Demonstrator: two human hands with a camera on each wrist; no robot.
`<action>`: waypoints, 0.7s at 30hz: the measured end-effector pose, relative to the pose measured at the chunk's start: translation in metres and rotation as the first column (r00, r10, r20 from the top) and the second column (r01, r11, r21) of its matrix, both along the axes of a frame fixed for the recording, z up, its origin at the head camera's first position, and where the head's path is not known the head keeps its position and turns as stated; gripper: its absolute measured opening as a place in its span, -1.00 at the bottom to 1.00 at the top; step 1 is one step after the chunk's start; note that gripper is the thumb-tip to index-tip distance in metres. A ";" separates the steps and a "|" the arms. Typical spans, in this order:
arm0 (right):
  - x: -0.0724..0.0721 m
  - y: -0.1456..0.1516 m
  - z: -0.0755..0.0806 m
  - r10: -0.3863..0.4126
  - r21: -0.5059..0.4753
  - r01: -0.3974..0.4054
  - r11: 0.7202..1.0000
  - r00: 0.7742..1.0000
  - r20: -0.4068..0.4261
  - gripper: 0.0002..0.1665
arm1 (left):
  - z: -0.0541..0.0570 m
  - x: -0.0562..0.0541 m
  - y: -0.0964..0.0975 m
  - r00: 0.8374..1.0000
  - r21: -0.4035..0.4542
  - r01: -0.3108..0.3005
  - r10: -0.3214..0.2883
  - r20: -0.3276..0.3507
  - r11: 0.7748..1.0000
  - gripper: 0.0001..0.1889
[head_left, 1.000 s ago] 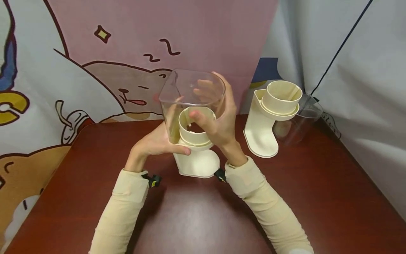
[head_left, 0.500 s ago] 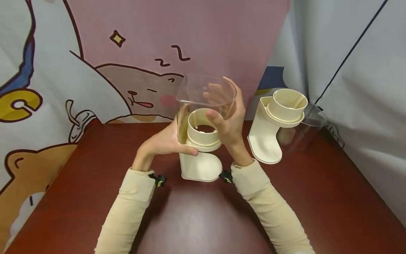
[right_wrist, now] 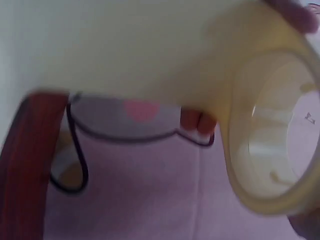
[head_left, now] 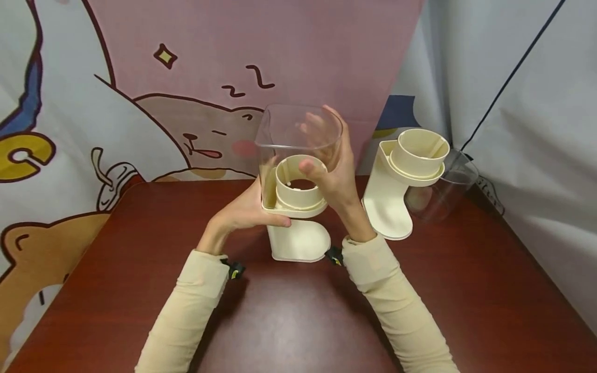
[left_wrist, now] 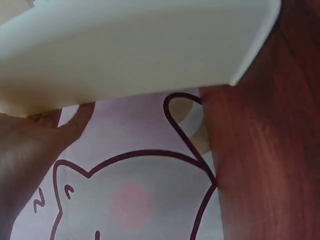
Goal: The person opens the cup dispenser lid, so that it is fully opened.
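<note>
A cream plastic stand (head_left: pixel 300 241), with a rounded foot and a short round collar on top, is in the middle of the head view. A clear plastic container (head_left: pixel 298 127) with an open top surrounds the collar. My left hand (head_left: pixel 240 207) grips the stand's upper part, thumb along the front below the collar. My right hand (head_left: pixel 340 184) holds the container's right side, its fingers behind the clear wall. Up close, the left wrist view shows the stand's pale wall (left_wrist: pixel 140 55). From below, the right wrist view shows the hollow collar (right_wrist: pixel 240 150). Whether the foot touches the table is unclear.
A second cream stand (head_left: pixel 387 212) with a similar collar stands at the right on the reddish-brown table (head_left: pixel 289 316). Partly behind it is another clear container (head_left: pixel 459 173). A cartoon-printed cloth (head_left: pixel 336 52) hangs behind the table.
The head view has shifted a little. Both hands keep their holds on the stand and clear container, which look almost unchanged in position.
</note>
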State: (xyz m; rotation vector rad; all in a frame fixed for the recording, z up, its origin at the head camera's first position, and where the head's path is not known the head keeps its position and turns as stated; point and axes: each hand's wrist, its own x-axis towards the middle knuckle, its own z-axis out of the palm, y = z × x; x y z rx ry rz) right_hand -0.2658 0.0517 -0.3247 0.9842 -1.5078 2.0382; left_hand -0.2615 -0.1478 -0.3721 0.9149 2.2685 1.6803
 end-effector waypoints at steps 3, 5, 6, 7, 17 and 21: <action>-0.001 0.003 -0.001 0.008 0.055 -0.008 0.998 1.000 0.004 0.42 | -0.003 -0.002 0.004 0.999 0.035 0.037 -0.036 -0.041 0.999 0.22; -0.001 0.004 -0.002 -0.007 0.065 0.007 0.998 1.000 -0.001 0.40 | -0.005 -0.003 0.005 0.997 0.039 0.034 -0.031 -0.073 0.999 0.11; -0.001 0.005 -0.002 -0.018 0.061 0.018 0.998 1.000 0.001 0.39 | -0.005 -0.004 0.006 0.996 0.038 0.030 -0.026 -0.084 0.999 0.09; -0.001 0.004 -0.001 -0.031 0.056 0.031 0.998 1.000 0.004 0.38 | -0.005 -0.004 0.006 0.996 0.038 0.024 -0.020 -0.092 0.999 0.09; 0.002 -0.002 -0.001 -0.137 -0.019 0.136 0.990 0.991 -0.009 0.34 | -0.005 -0.002 0.005 0.994 0.000 -0.018 0.018 -0.104 1.000 0.10; 0.004 -0.003 -0.004 -0.124 -0.064 0.116 0.991 0.982 -0.140 0.32 | -0.004 -0.001 0.006 0.990 -0.025 -0.007 0.004 -0.141 1.000 0.11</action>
